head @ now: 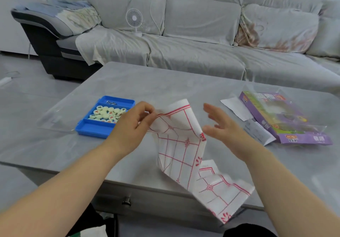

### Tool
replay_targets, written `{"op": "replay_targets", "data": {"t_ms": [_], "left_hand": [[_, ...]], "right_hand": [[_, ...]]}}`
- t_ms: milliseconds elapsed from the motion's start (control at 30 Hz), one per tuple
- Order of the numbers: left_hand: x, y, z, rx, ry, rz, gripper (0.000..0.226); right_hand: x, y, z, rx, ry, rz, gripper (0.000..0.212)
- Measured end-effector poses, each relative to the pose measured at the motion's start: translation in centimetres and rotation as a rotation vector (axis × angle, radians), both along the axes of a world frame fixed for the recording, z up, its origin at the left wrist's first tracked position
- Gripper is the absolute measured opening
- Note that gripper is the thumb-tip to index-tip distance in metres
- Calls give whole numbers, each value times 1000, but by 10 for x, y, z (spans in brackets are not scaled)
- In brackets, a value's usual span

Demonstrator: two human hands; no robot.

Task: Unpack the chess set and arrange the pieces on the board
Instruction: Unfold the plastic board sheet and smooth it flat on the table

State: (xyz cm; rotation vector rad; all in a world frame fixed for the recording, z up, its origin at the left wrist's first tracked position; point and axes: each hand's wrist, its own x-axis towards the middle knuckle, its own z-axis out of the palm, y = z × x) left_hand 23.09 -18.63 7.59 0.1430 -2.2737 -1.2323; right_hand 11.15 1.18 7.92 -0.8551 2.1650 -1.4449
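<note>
Left fingers (150,110): from my remote seat I see thumb and forefinger pinched on the far left edge of the white paper chessboard sheet with red grid lines (180,144).
Left hand (132,126): raised above the table.
Right fingers (211,108): straight, spread apart, clamped on nothing.
Right hand (222,128): just right of the sheet.
Sheet: creased, half unfolded, its near end draped over the grey table (165,82) edge.
Cream round chess pieces (106,113): heaped in the blue plastic tray (92,128), left.
Purple cardboard box (287,122): right, beside white leaflets (237,108).
</note>
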Motion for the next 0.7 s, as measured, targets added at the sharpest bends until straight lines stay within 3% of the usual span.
{"op": "replay_targets", "data": {"t_ms": [100,233,400,600,700], "left_hand": [[-5,1,6,18,-45,-77,25],[-8,-2,13,-19,-58,-59,24],[-10,-9,19,11,-35,-39,34],[-7,-31,45,-40,15,108,24],[-5,-42,60,-109,-75,135,24]], "right_hand": [[7,-17,21,52,49,257,68],[10,-34,37,146,118,451,57],[14,-36,45,167,64,421,25],[3,-19,60,2,32,186,16],[-6,-7,70,40,108,98,18]]}}
